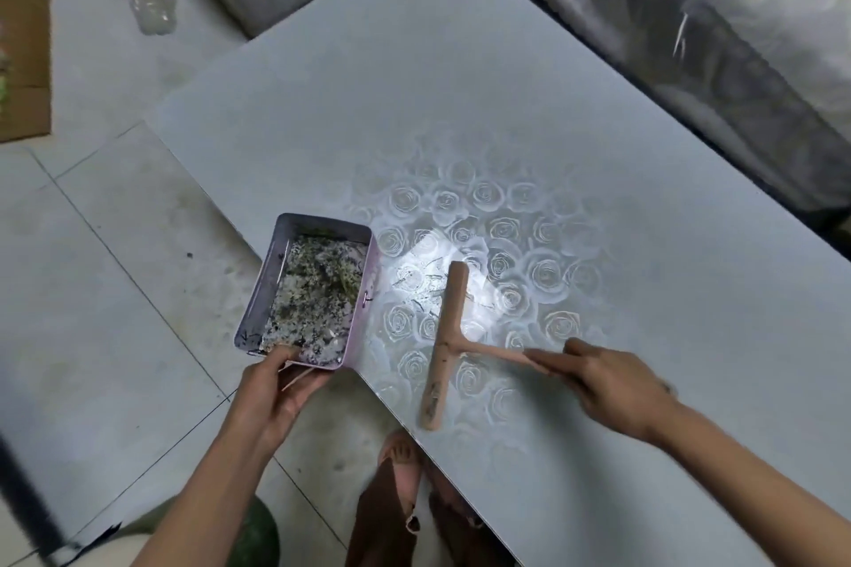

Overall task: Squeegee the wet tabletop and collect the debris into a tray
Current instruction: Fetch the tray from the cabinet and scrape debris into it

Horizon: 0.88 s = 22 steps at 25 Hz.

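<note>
A: Your left hand (276,387) holds the tray (266,290) by its near end, thumb curled over the rim and fingers underneath. You have its long side against the edge of the table (460,83), so the rest hangs out over the floor (115,290).

B: Your right hand (612,382) grips the end of the squeegee (449,336) handle. That hand is blurred, so I'd only say the fingers look wrapped round the handle, with one perhaps lying straight along it. The blade rests on the table near the tray, roughly parallel to its long side.

A: As for progress, the tray already carries a thick layer of wet, speckled debris (317,295), so I judge most of the collecting done. The far part of the tabletop looks plain and dull, with no bits that I can make out.

B: What is left for you is the strip between blade and tray. A few thin dark scraps (416,290) lie there in the shiny wet patch, and the blade itself has dark flecks on it.

A: So you need to draw the blade toward the tray and push those scraps over the edge into it. Hold the rim tight against the table, or they may drop to the floor, which already shows a few specks.
</note>
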Each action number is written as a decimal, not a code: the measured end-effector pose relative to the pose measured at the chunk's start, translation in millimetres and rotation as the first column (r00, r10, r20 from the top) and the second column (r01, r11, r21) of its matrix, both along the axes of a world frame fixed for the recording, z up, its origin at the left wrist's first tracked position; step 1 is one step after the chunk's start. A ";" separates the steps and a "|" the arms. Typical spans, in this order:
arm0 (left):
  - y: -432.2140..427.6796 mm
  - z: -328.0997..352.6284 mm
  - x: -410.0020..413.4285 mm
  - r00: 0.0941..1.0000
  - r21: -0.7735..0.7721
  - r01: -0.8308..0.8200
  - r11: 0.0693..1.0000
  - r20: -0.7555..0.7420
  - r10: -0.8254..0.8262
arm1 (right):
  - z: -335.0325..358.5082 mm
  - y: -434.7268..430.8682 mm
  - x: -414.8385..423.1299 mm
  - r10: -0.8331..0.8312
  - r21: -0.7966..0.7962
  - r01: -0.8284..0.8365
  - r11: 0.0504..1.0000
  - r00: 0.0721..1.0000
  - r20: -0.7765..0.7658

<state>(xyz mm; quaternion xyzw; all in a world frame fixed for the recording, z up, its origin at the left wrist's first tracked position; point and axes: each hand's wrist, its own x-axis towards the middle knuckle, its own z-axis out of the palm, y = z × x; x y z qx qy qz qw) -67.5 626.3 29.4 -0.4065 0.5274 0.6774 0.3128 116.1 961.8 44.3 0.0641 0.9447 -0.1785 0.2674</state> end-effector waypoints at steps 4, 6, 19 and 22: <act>-19.1 2.4 11.8 0.998 0.005 -0.064 0.998 0.009 0.064 | 34.4 86.3 19.7 -0.050 0.141 0.032 0.990 0.991 0.126; -29.1 5.5 22.2 0.989 0.018 -0.143 0.990 0.030 0.143 | 35.1 81.7 10.9 0.004 0.211 -0.043 0.977 0.983 0.181; -63.3 -62.1 99.4 0.795 0.029 -0.592 0.805 0.188 0.577 | 31.1 88.9 -77.2 0.249 0.110 -0.262 0.959 0.961 0.120; -49.3 -85.0 101.3 0.764 0.033 -0.630 0.776 0.205 0.612 | 15.5 51.7 -93.8 0.300 0.050 -0.307 0.951 0.948 0.108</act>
